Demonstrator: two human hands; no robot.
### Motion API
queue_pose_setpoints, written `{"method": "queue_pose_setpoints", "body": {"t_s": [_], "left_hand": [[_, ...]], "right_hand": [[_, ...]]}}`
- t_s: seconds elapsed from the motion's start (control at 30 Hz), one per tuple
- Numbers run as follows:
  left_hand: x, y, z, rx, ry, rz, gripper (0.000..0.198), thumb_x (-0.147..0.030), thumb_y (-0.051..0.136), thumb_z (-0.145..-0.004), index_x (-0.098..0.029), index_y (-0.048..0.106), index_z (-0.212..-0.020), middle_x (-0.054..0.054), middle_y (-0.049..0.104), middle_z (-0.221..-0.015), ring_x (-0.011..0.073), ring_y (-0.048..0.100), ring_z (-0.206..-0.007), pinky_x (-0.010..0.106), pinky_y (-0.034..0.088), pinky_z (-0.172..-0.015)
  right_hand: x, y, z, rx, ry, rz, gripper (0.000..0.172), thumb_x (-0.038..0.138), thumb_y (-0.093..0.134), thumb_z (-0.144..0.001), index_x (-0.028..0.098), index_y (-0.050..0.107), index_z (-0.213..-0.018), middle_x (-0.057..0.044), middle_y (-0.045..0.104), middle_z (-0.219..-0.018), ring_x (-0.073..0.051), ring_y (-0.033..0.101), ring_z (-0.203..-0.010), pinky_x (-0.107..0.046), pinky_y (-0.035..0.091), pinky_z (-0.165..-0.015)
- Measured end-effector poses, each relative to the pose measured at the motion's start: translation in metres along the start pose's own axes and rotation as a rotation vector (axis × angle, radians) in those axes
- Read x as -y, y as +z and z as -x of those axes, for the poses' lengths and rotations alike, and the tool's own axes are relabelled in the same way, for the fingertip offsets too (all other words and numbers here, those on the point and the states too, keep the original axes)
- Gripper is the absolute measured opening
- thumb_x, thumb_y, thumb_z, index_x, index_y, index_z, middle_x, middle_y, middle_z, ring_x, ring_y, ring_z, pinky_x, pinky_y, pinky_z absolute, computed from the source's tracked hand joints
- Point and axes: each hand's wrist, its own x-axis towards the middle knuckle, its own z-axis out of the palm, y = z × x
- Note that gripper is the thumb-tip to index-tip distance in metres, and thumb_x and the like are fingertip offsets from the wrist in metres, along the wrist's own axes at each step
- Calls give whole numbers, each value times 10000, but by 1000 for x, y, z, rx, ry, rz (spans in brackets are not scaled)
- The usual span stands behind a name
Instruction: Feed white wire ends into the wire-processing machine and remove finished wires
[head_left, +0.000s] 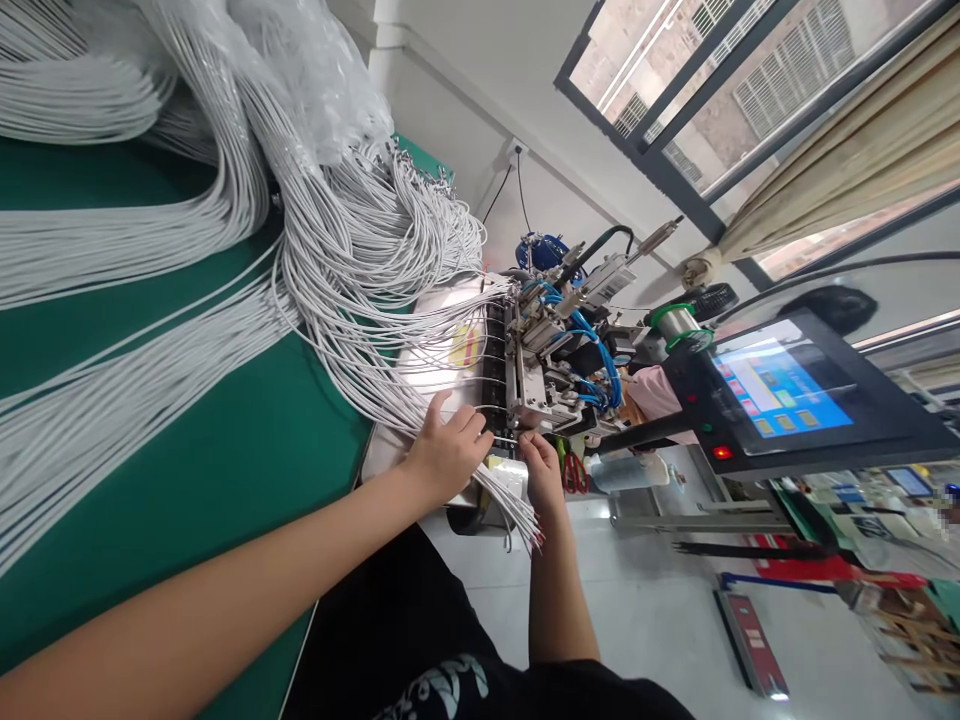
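Head view, tilted hard to one side. Both hands work at the near end of a black fixture (496, 370), a slotted bar on the front of a small machine (559, 345) at the desk (225, 470) edge.

Left hand (448, 452): fingers curled, pressed down on white cables (360, 300) where they meet the bar, fingertips at its near end. It appears to pin or pinch a cable there; the exact grip is hidden under the fingers.

Right hand (541, 470): fingers drawn together at the far side of the same bar end, seemingly pinching a cable tip. The contact point is too small to confirm.

Governing relation: the bar's long axis runs away from the person, and the cables cross it roughly at right angles, coming in from the left-hand side, with their ends pointing towards the machine head on the right-hand side. Several cables already lie side by side in slots beyond the hands. The hands face each other across the bar, close together, left on the cable side, right on the machine side. Neither is clearly nearer to the bar.

A loose bunch of cable ends (517, 510) hangs off the desk edge just below and between the hands. The main cable stock fans back across the green desk, well apart to the left. A touchscreen (780, 385) stands beyond the machine, out of play.
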Motion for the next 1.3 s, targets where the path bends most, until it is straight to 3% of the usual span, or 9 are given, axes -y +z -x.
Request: {"method": "queue_pose_setpoints", "body": {"t_s": [0.23, 0.4, 0.53, 0.67, 0.87, 0.97, 1.17, 1.3], "left_hand": [[0, -3, -1, 57, -3, 31, 311, -66, 538, -665, -182, 670, -921, 68, 646, -920, 246, 554, -965, 570, 157, -1062], [0, -4, 0, 73, -5, 43, 331, -58, 545, -650, -177, 668, -934, 72, 652, -929, 252, 563, -976, 576, 159, -1066], [1, -2, 2, 87, -10, 56, 423, -56, 567, -598, -177, 660, -993, 88, 642, -1061, 279, 550, -1050, 587, 147, -1076], [1, -1, 2, 79, -1, 46, 485, -54, 563, -601, -179, 648, -1062, 98, 625, -1142, 280, 536, -1091, 588, 142, -1086], [0, -6, 1, 84, -13, 53, 441, -56, 577, -612, -181, 660, -1027, 103, 629, -1126, 285, 535, -1084, 592, 141, -1081], [0, -7, 0, 83, -10, 52, 409, -65, 587, -626, -183, 660, -1011, 100, 625, -1123, 283, 536, -1073, 589, 133, -1080], [1, -3, 0, 26, 56, 16, 237, -55, 534, -723, -184, 655, -881, 43, 624, -848, 209, 567, -863, 536, 190, -1056], [1, -3, -1, -49, 110, -9, 267, -72, 465, -847, -190, 651, -998, 17, 622, -796, 169, 560, -772, 483, 231, -1032]], "right_hand": [[-8, 8, 1, -47, 131, -144, 342, 483, 619, -708, 218, 417, -629, 62, 302, -555, -102, 256, -504, -239, 251, -482], [-11, 12, 6, -96, 151, -193, 400, 546, 655, -688, 217, 432, -641, 56, 357, -555, -105, 309, -501, -241, 289, -489], [-8, 3, 16, -152, 105, -101, 410, 558, 636, -754, 205, 461, -642, 56, 360, -553, -95, 303, -494, -234, 271, -483], [15, -14, 31, -165, -52, 55, 359, 503, 616, -818, 193, 537, -655, 43, 398, -565, -102, 329, -508, -244, 268, -499], [58, -22, 57, 244, -253, 460, 232, 410, 626, -845, 200, 651, -751, -28, 579, -680, -148, 444, -589, -275, 353, -554], [67, -16, 64, 347, -288, 530, 212, 393, 620, -857, 208, 669, -766, -34, 604, -693, -157, 469, -610, -277, 374, -568], [63, -8, 56, 223, -308, 529, 226, 358, 568, -896, 196, 649, -762, -25, 577, -669, -150, 473, -595, -273, 370, -558], [53, -10, 42, 45, -267, 443, 257, 408, 588, -873, 187, 647, -756, -16, 563, -648, -145, 471, -577, -265, 361, -539]]}}
